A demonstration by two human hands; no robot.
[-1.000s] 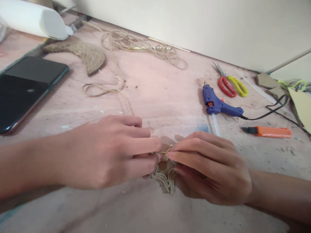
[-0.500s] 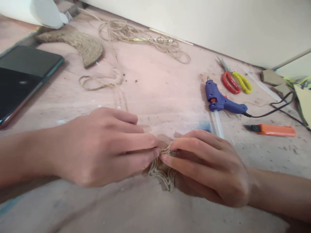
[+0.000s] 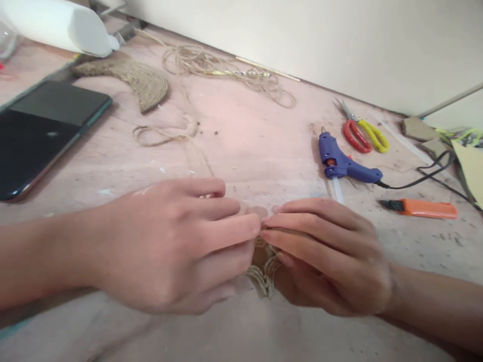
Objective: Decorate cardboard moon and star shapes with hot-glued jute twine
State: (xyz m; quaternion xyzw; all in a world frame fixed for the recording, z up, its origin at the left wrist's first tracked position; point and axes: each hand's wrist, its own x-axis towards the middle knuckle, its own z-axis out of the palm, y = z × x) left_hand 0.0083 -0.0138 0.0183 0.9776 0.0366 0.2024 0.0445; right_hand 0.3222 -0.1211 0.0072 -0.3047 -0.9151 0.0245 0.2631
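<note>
Twine-wrapped piece pinched between left hand, right hand fingertips.

Tan twine piece, coiled in ridged rows. Pale pink worktop, speckled. Blue glue gun with orange trigger. Scissors: one red loop, one yellow. Orange knife, black tip. Black phone. White roll.

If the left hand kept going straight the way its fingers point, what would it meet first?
The left hand points right; its fingertips already seem to meet the right hand over the small twine piece.
</note>
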